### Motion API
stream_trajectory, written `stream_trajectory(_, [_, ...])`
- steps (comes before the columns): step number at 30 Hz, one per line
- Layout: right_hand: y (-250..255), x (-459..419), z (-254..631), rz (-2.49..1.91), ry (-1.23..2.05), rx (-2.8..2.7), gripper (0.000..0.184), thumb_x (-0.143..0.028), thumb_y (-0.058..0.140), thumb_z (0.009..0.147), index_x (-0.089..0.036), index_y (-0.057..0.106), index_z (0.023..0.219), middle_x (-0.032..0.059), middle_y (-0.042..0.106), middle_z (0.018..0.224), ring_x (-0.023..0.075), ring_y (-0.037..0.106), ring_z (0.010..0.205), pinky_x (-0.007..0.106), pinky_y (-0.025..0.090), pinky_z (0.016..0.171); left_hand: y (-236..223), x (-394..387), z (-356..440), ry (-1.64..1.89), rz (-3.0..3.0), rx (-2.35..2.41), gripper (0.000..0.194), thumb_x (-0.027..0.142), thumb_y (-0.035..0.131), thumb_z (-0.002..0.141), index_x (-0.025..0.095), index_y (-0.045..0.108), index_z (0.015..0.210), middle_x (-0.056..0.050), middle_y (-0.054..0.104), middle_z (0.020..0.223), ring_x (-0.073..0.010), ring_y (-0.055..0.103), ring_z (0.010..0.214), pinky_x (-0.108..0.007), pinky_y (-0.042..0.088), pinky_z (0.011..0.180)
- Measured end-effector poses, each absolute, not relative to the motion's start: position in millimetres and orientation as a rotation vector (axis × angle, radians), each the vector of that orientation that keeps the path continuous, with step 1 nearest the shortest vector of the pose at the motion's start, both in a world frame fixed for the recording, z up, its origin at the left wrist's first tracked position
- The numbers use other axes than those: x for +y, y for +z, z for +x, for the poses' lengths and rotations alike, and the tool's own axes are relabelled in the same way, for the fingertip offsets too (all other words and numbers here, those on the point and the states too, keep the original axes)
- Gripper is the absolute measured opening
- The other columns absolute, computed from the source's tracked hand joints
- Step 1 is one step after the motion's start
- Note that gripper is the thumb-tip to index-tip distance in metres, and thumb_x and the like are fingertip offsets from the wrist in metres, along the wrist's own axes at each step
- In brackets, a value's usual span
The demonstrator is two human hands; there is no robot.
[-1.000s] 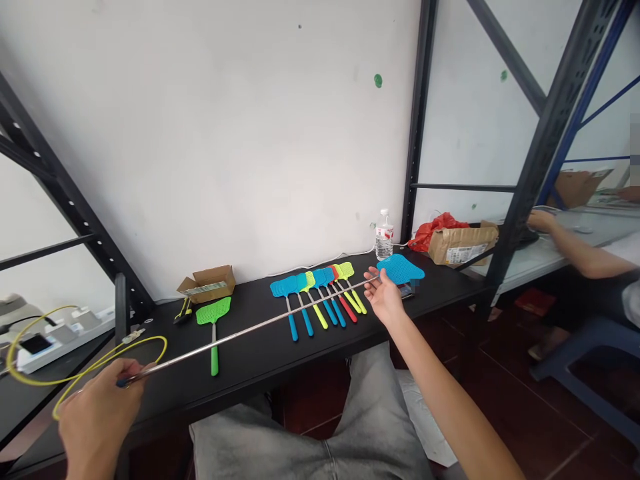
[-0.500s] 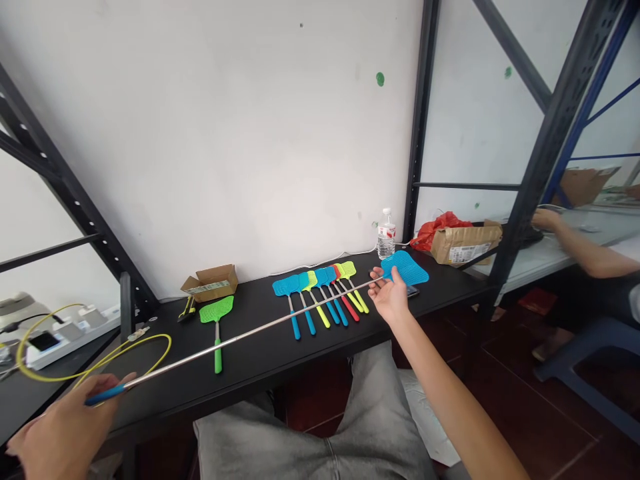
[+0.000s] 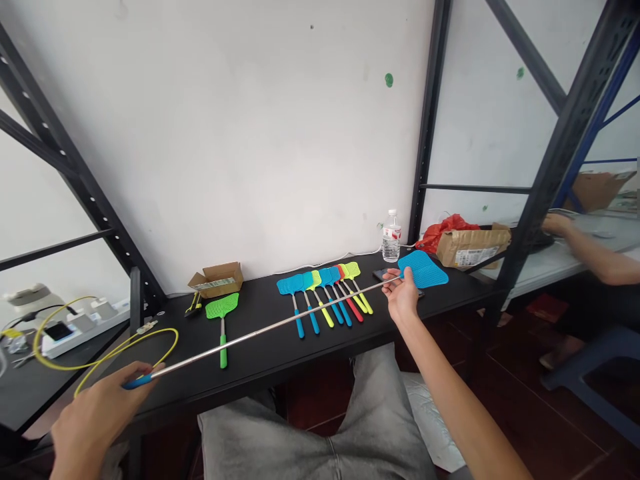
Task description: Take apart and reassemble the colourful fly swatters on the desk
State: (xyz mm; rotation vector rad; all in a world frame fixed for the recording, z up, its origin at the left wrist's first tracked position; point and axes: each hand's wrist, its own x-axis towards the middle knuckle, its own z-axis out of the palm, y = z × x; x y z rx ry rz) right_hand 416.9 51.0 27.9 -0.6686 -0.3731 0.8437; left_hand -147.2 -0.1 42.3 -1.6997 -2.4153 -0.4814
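Observation:
A blue fly swatter [image 3: 425, 270] with a long, extended metal rod stretches across the front of the black table. My left hand [image 3: 103, 408] is closed round its blue handle at the lower left. At the other end my right hand [image 3: 401, 293] pinches the rod just below the blue mesh head. Behind the rod lies a row of several shorter swatters in blue, yellow and red, among them a red-handled swatter [image 3: 354, 311]. A green swatter [image 3: 223, 333] lies apart on the left, partly crossed by the rod.
An open small cardboard box [image 3: 217, 280] and a yellow cable [image 3: 175, 343] are on the left, near a white power strip [image 3: 90, 330]. A water bottle [image 3: 391, 237], phone [image 3: 385, 274] and larger carton [image 3: 473, 248] stand rightward. A co-worker's arm [image 3: 587, 247] shows at far right.
The view has shifted slightly. The long swatter has moved a little to the right with both hands still on it, and my left hand has come up and inward. The phone shows more.

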Motion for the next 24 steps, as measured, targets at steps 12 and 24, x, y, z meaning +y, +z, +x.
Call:
stream_trajectory(12, [28.4,48.3,382.9,-0.635,0.820,-0.479,0.049,-0.066,0.056,0.081,-0.019,0.062,0.071,0.0033,0.064,0.061,0.0113,0.051,0.048,0.025,0.039,0.047,68.3,-1.8,-83.4,-0.247,-1.855,-2.417,0.059,0.078,0.040,0.077,0.037,0.072,0.105,-0.007,0.072,0.092,-0.0323,0.064,0.086,-0.036,0.045,0.070])
stream_trajectory(24, [24.5,49.3,368.7,-0.626,0.824,-0.442,0.050,-0.066,0.052,0.084,-0.019,0.059,0.068,0.0028,0.063,0.059,0.0110,0.052,0.046,0.026,0.039,0.047,72.1,-8.9,-69.6,-0.197,-1.844,-2.371,0.054,0.076,0.047,0.075,0.033,0.075,0.093,-0.007,0.071,0.084,-0.0351,0.065,0.083,-0.038,0.044,0.069])
